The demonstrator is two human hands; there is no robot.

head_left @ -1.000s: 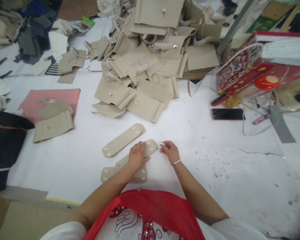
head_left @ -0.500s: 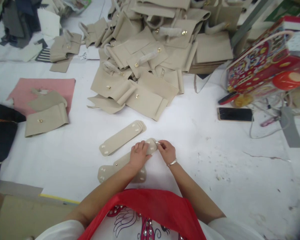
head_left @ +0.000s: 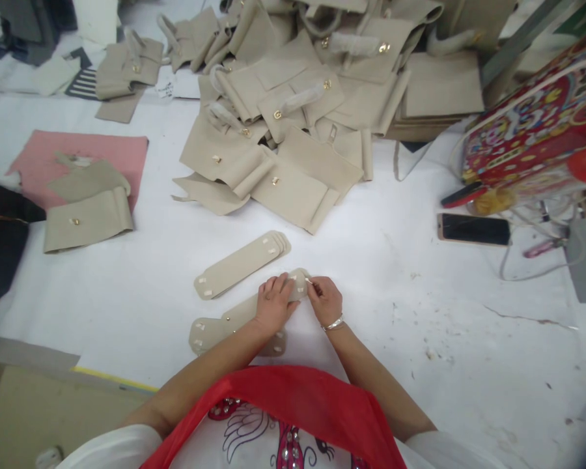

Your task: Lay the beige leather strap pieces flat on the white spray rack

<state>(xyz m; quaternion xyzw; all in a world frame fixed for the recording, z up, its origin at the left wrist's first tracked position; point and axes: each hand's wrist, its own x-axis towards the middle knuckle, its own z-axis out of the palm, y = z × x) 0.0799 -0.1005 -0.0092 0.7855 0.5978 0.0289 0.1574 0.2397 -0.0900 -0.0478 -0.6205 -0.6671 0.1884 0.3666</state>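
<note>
My left hand (head_left: pixel 274 302) lies with its fingers spread over a beige leather-like strip (head_left: pixel 239 315), pressing it to the table. At the strip's rounded right end, my right hand (head_left: pixel 325 301) pinches a small white piece (head_left: pixel 308 280); its exact kind is too small to make out. Partly under my left forearm lies another beige piece (head_left: pixel 206 335) with white tabs on its ends. Just beyond my hands rests a short stack of matching beige strips (head_left: pixel 241 266), with small white tabs at both ends.
A large heap of beige bag parts (head_left: pixel 293 172) with gold fittings covers the back. On the left, a beige bag piece (head_left: pixel 88 220) overlaps a pink sheet (head_left: pixel 139 153). A phone (head_left: pixel 474 229), cables and a red patterned box (head_left: pixel 527 120) stand at right.
The camera view has shifted slightly. My right hand still pinches the white piece at the strip's end, its wrist turned a little; my left hand stays on the strip.
</note>
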